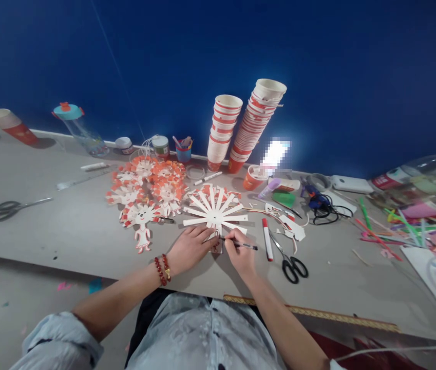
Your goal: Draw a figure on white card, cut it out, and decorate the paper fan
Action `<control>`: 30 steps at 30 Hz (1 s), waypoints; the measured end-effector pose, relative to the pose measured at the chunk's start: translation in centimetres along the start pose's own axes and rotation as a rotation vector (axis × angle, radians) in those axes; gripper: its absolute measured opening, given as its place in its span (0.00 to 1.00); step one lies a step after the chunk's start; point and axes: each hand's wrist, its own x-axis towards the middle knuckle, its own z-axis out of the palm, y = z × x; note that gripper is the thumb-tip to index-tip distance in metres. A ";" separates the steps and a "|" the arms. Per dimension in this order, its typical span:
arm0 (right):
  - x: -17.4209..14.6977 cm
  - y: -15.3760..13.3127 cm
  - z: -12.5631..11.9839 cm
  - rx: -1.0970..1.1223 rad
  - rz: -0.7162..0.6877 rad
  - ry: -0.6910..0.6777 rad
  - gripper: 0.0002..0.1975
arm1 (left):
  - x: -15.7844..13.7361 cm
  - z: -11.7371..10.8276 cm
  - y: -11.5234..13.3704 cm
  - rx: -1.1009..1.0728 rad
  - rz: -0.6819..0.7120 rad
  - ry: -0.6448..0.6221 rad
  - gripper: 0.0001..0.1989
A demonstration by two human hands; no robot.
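Observation:
My left hand (191, 250) lies flat with fingers stretched over the left side of a white paper cutout (214, 216), whose narrow strips fan out from a round middle. In my right hand (241, 257) is a dark pen (247, 245), its tip at the cutout's lower tab, where dark drawn lines show. Left of my hands lie several finished-looking paper figures (143, 218) with orange-and-white fringed heads and drawn faces. A red-and-white marker (267, 239) and black-handled scissors (294, 267) rest just right of my right hand.
Two tall stacks of paper cups (223, 131) stand against the blue wall. Paper scraps (292, 226) and a blue glue gun (314, 198) lie to the right, before bottles and coloured straws. More scissors (10, 209) and a water bottle (77, 128) are at left. A yellow ruler (318, 312) lies along the front edge.

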 end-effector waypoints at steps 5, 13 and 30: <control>0.0 0.0 -0.1 0.005 0.003 -0.004 0.08 | 0.0 -0.2 0.1 -0.006 -0.009 -0.014 0.19; -0.1 0.4 0.1 0.023 0.028 0.003 0.07 | 0.0 -0.1 0.0 0.020 0.007 0.004 0.19; -0.1 0.9 0.3 0.047 0.051 -0.015 0.07 | 0.1 0.2 -0.2 -0.038 -0.023 0.021 0.18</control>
